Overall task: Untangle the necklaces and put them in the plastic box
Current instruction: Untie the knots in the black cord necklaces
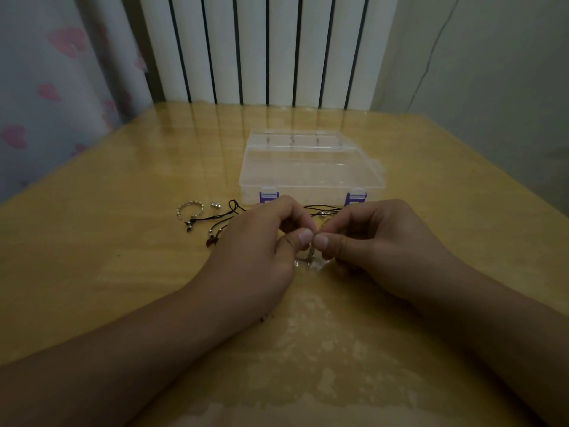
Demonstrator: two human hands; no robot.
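Hands pinch necklace.

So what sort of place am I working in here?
Probably a room at home: a glossy wooden table pushed against a white radiator, with a heart-print curtain on the left.

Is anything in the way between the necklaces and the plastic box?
Yes: the clear plastic box looks closed, lid down with both purple latches at its front. The black cord necklaces lie just before it; nothing else visible intervenes.
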